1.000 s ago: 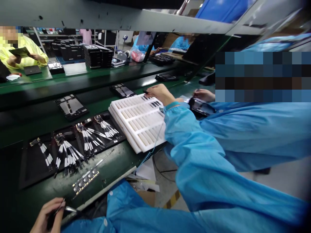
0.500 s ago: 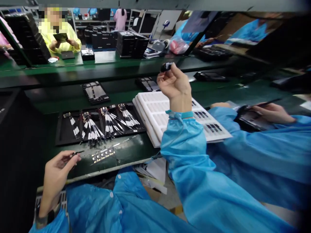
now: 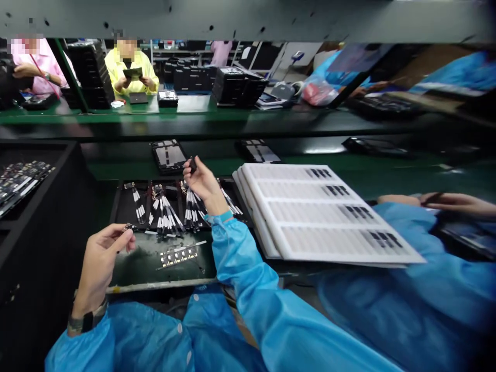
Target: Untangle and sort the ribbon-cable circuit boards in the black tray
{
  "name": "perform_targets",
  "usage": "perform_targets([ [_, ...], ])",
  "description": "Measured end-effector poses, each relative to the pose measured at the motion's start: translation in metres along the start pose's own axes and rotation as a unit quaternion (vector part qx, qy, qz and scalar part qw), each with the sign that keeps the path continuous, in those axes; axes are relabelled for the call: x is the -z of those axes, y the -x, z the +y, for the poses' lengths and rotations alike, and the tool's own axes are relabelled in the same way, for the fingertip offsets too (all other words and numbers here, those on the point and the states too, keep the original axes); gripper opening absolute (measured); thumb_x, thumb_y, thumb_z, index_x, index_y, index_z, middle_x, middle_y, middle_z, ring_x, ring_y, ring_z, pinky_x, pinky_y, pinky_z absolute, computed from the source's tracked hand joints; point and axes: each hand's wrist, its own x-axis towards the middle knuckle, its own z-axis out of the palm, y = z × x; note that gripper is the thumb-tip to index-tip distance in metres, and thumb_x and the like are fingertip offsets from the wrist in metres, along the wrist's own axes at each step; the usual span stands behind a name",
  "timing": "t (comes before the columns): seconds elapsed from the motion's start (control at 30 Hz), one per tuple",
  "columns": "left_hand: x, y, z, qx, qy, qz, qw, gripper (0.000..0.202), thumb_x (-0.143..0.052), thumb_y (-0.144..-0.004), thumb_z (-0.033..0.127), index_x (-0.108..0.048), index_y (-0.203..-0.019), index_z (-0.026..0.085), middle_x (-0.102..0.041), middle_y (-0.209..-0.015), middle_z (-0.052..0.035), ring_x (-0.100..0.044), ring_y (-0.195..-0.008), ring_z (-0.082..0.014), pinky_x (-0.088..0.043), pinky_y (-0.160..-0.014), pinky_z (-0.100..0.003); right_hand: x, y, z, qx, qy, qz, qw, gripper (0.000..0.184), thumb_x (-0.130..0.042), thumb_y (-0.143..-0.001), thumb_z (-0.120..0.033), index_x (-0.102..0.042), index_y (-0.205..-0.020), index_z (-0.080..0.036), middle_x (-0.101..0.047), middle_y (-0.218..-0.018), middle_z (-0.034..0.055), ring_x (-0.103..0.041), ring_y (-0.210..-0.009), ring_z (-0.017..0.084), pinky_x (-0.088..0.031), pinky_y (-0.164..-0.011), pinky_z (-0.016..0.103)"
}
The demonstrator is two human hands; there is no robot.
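Observation:
My left hand (image 3: 101, 256) is closed in a pinch on a small circuit board (image 3: 130, 227) with a thin tail, low over the front of the bench. My right hand (image 3: 205, 187) is raised above the black compartment tray (image 3: 123, 205), its fingers closed on a small black piece (image 3: 192, 165) whose kind I cannot make out. Bundles of small boards with white-and-black strips (image 3: 166, 214) lie in the tray, partly hidden by my right hand and sleeve. Between my hands, a panel of small joined boards (image 3: 179, 256) rests on the green bench.
Stacked white foam trays (image 3: 279, 227) with rows of black pieces stand to the right. Black-framed device housings (image 3: 169, 156) lie behind. On the left is a tall black box (image 3: 73, 155) with circuit boards (image 3: 23, 181). A co-worker's blue sleeve (image 3: 406, 227) is close at right.
My right hand has come down and left from high over the foam trays to above the black tray, still holding the black piece. The view has shifted, showing more at the left.

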Motion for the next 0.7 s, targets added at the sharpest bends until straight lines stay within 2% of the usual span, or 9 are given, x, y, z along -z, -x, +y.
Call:
perform_targets([
  [0.13, -0.005, -0.015, 0.010, -0.021, 0.000, -0.004, 1.000, 0.024, -0.089, -0.079, 0.035, -0.078, -0.086, 0.015, -0.073, -0.073, -0.0027, -0.065, -0.063, -0.0134, -0.052, -0.059, -0.024, -0.012, 0.003, 0.012, -0.007, 0.031, -0.095, 0.995, 0.035, -0.089, -0.083, -0.044, -0.068, -0.093, -0.019, -0.062, -0.074, -0.0019, -0.053, -0.064, 0.010, -0.047, -0.055, 0.021],
  [0.3, -0.019, -0.040, 0.032, -0.037, -0.006, -0.022, 0.999, 0.023, -0.090, -0.077, 0.034, -0.078, -0.084, 0.015, -0.078, -0.077, -0.0061, -0.071, -0.068, -0.0174, -0.057, -0.063, -0.027, -0.021, 0.009, -0.002, -0.001, 0.158, -0.182, 0.970, 0.046, -0.095, -0.074, -0.051, -0.065, -0.087, -0.019, -0.066, -0.076, 0.0003, -0.058, -0.067, 0.013, -0.050, -0.061, 0.026],
  [0.43, -0.028, -0.065, 0.051, -0.054, -0.051, -0.071, 0.995, 0.025, -0.090, -0.076, 0.035, -0.080, -0.084, 0.014, -0.077, -0.075, -0.0066, -0.069, -0.063, -0.0168, -0.057, -0.059, -0.028, -0.023, 0.013, -0.013, 0.013, 0.228, -0.210, 0.951, 0.047, -0.089, -0.080, -0.060, -0.070, -0.085, -0.018, -0.065, -0.075, 0.0009, -0.059, -0.068, 0.013, -0.049, -0.061, 0.025],
  [0.5, -0.034, -0.077, 0.060, -0.061, -0.079, -0.095, 0.991, 0.028, -0.089, -0.076, 0.036, -0.081, -0.090, 0.013, -0.076, -0.073, -0.0058, -0.067, -0.059, -0.0155, -0.056, -0.057, -0.027, -0.023, 0.014, -0.017, 0.031, 0.261, -0.218, 0.940, 0.047, -0.085, -0.084, -0.062, -0.073, -0.086, -0.017, -0.066, -0.077, 0.0015, -0.057, -0.066, 0.012, -0.046, -0.058, 0.024],
  [0.6, -0.045, -0.093, 0.070, -0.069, -0.111, -0.127, 0.983, 0.035, -0.088, -0.077, 0.035, -0.082, -0.102, 0.012, -0.075, -0.071, -0.0045, -0.065, -0.057, -0.0147, -0.054, -0.057, -0.026, -0.022, 0.017, -0.023, 0.073, 0.310, -0.209, 0.925, 0.044, -0.080, -0.089, -0.061, -0.075, -0.088, -0.018, -0.069, -0.083, 0.0025, -0.051, -0.064, 0.010, -0.039, -0.056, 0.024],
  [0.7, -0.058, -0.107, 0.075, -0.082, -0.140, -0.153, 0.975, 0.034, -0.085, -0.079, 0.036, -0.081, -0.103, 0.012, -0.074, -0.070, -0.0046, -0.066, -0.058, -0.0149, -0.053, -0.057, -0.025, -0.023, 0.021, -0.031, 0.117, 0.352, -0.204, 0.906, 0.039, -0.075, -0.094, -0.056, -0.077, -0.088, -0.018, -0.070, -0.083, 0.0026, -0.052, -0.067, 0.012, -0.040, -0.060, 0.025],
])
